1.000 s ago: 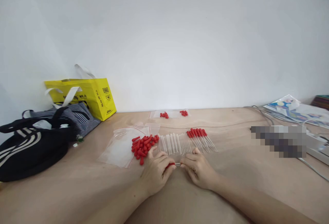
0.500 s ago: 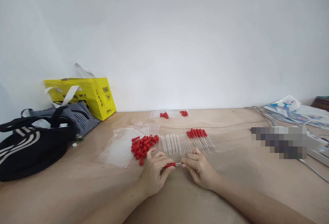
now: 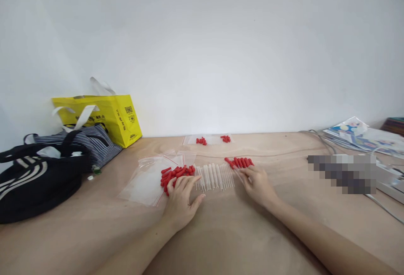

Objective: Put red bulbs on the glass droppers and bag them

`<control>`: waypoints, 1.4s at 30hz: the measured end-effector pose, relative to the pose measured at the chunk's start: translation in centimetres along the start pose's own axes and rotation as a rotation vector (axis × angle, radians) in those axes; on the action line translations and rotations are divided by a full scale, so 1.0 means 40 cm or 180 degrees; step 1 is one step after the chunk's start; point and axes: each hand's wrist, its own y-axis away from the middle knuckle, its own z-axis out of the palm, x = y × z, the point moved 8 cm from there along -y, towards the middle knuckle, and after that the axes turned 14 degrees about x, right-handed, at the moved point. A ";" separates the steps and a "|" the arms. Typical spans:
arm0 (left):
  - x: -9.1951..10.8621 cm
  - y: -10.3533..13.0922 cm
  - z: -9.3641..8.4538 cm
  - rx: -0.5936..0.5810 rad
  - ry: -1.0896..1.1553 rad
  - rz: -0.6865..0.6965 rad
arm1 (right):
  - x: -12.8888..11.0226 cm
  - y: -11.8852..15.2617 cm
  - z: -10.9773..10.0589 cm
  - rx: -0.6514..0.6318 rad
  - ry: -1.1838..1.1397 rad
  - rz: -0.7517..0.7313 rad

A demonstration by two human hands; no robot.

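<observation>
My left hand (image 3: 183, 201) rests with fingers spread at the near edge of a pile of red rubber bulbs (image 3: 170, 178), its thumb apart from the fingers. Beside it lies a row of clear thin tubes (image 3: 214, 177). To the right of that row, my right hand (image 3: 258, 184) pinches the clear stem of a red-capped dropper (image 3: 229, 162). That dropper lies tilted at the left end of a row of red-capped droppers (image 3: 243, 162), whose stems my right hand mostly hides.
Clear zip bags (image 3: 143, 182) lie left of the bulbs. Farther back is another bag (image 3: 189, 139) with red bulbs. A yellow bag (image 3: 126, 119), striped bag (image 3: 104, 144) and black bag (image 3: 41, 182) stand left. Papers (image 3: 356, 132) and cables (image 3: 323, 140) are at right.
My left hand has let go of the red bulb end and moved left to the pile, opening. My right hand has carried the capped dropper right and back to the row.
</observation>
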 end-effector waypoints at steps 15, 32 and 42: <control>0.001 0.005 0.008 -0.0134 -0.0056 0.0045 | 0.157 0.014 -0.013 -0.0532 0.1206 0.1327; -0.018 -0.005 -0.004 0.0046 -0.0341 -0.0081 | 0.150 0.012 -0.011 -0.0596 0.1314 0.1195; -0.062 -0.025 -0.027 0.0269 -0.0731 -0.0351 | 0.008 -0.019 0.038 -0.0705 0.1089 0.0637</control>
